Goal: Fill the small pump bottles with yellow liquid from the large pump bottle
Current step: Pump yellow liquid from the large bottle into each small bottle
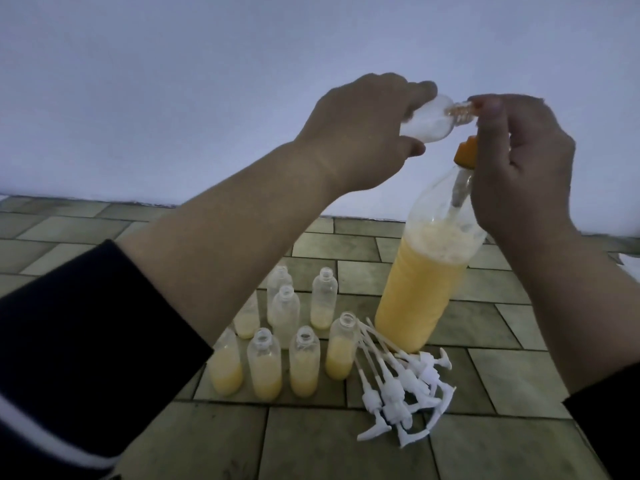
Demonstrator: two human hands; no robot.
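Note:
The large pump bottle [419,285] stands on the tiled floor, about half full of yellow liquid, with an orange pump head [465,154]. My right hand [519,161] is closed over that pump head from the right. My left hand [360,129] holds a small clear bottle [192,121] tilted sideways, its open neck meeting the fingertips of my right hand above the pump. Several small bottles [284,341] stand uncapped on the floor below; most hold some yellow liquid, and two at the back look empty.
Several white pump tops [398,386] with long tubes lie in a heap on the floor, right of the small bottles and in front of the large bottle. A pale wall [207,81] rises behind the tiled floor [346,445].

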